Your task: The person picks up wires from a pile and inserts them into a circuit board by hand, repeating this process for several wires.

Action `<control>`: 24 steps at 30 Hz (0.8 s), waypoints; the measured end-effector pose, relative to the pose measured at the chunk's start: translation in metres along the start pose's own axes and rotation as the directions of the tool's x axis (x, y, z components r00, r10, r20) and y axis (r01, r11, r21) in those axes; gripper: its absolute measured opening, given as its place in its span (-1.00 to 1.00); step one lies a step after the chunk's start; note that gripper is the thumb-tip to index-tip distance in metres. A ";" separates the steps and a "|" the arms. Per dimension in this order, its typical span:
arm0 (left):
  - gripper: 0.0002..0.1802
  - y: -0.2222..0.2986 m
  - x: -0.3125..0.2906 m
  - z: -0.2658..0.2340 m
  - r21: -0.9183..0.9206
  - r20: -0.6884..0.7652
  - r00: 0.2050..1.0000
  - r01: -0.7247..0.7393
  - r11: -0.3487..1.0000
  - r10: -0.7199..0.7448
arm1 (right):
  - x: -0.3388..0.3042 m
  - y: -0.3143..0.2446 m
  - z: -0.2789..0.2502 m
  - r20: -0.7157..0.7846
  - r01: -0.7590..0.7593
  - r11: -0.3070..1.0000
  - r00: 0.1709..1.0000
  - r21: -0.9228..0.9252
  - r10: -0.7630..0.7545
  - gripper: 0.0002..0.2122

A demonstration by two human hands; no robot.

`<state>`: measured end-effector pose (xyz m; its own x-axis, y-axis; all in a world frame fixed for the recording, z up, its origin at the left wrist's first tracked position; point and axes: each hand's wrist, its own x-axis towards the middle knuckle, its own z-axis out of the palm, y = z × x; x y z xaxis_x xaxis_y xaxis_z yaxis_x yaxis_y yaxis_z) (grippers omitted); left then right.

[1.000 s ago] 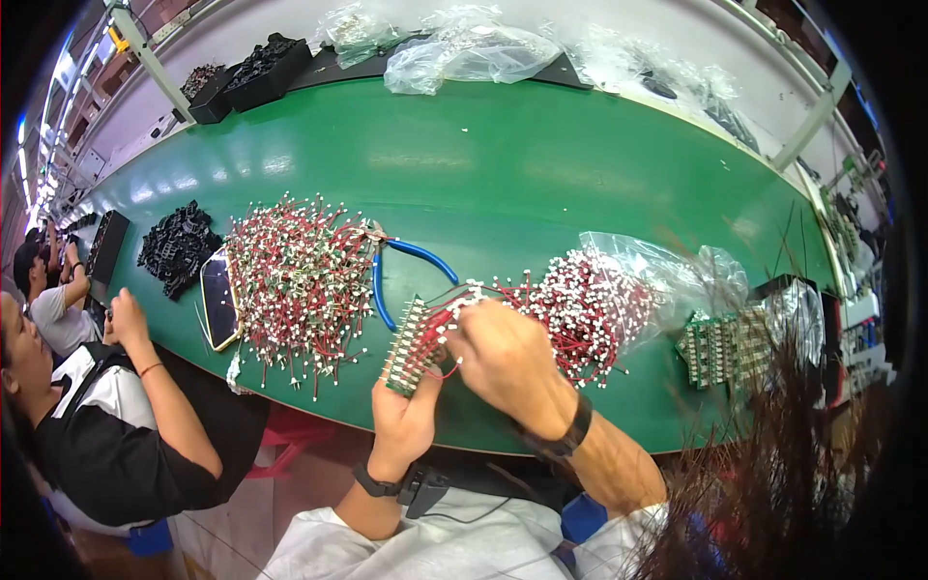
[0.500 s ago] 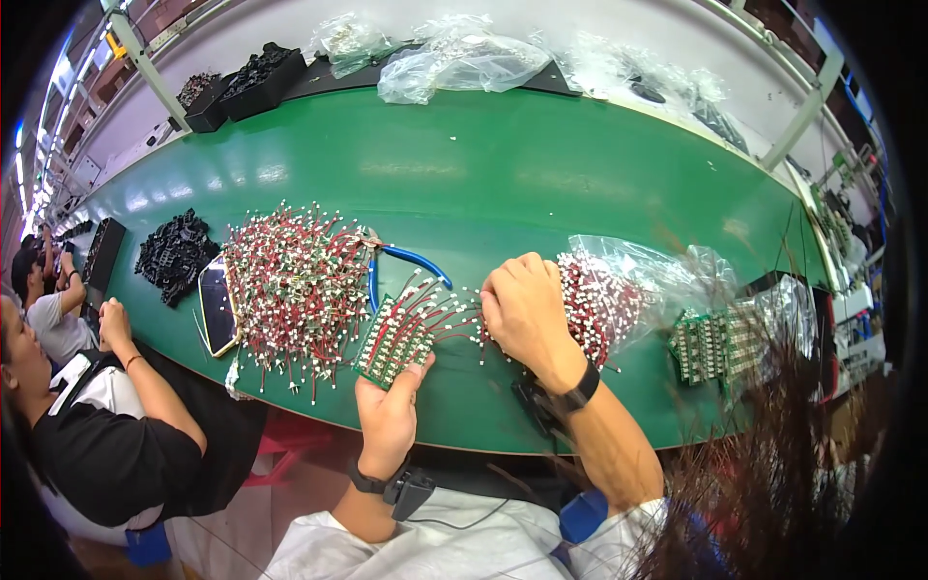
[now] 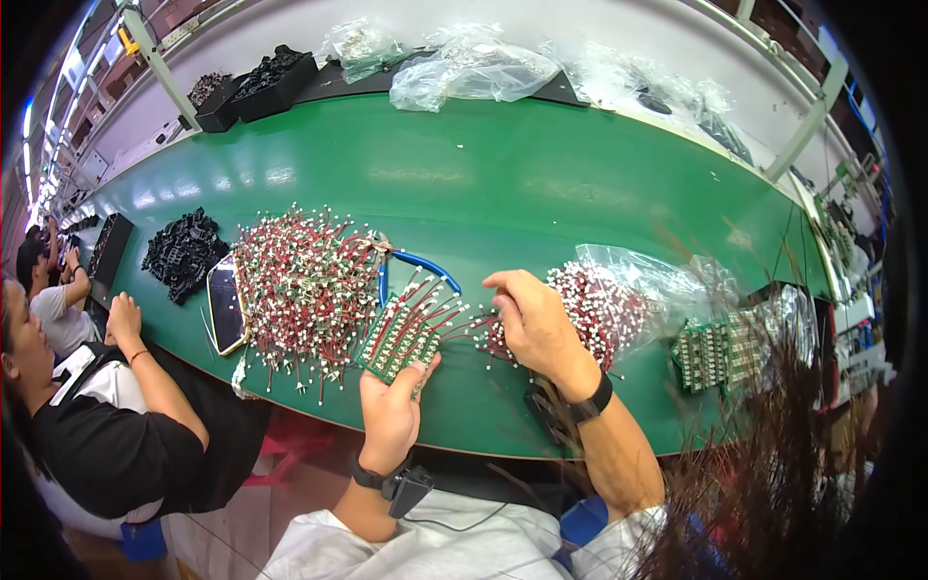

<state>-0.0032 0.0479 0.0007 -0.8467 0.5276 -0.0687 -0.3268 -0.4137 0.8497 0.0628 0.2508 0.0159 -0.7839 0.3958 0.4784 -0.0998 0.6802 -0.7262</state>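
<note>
My left hand (image 3: pixel 390 416) grips the lower edge of a green circuit board panel (image 3: pixel 396 340), its thumb on top. Rows of red wires with white connectors rise from the panel and fan out to the right. My right hand (image 3: pixel 541 329) hovers by the wire tips, fingers half bent and apart, and I see nothing between them. Just beyond it lies a heap of red wires with white connectors (image 3: pixel 604 304), partly covered by a clear plastic bag (image 3: pixel 667 280). Loose wires lie under and left of the right hand. Blue-handled pliers (image 3: pixel 425 263) rest behind the panel.
Left of the panel sits a big pile of small wired boards (image 3: pixel 304 290), beside a phone (image 3: pixel 227 307) and black parts (image 3: pixel 182 253). Stacked green panels (image 3: pixel 715 353) stand at right. Bags (image 3: pixel 474 77) and black bins (image 3: pixel 275 89) line the back. A co-worker (image 3: pixel 126 396) sits at left.
My right hand has lifted slightly and its fingers have opened from a closed pinch near the wires. The left hand still holds the panel. The view has shifted slightly.
</note>
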 end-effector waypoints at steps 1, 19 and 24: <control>-0.54 0.000 0.001 0.000 0.000 0.000 1.000 0.000 1.000 0.000 | -0.001 0.003 0.000 0.024 0.032 0.996 0.999 -0.080 -0.030 -0.86; -0.52 0.011 0.004 -0.011 0.018 -0.052 0.998 -0.036 0.999 0.037 | -0.014 -0.006 0.013 0.356 0.239 0.922 0.926 -0.304 -0.123 -0.86; -0.54 0.010 0.005 -0.011 0.019 -0.074 0.996 -0.038 0.999 0.040 | -0.005 -0.011 0.011 0.219 0.227 0.968 0.955 -0.111 -0.199 -0.92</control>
<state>-0.0160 0.0380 0.0033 -0.8877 0.4546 -0.0733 -0.2860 -0.4195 0.8615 0.0617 0.2349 0.0158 -0.8632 0.1080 0.4932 -0.2061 0.8164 -0.5395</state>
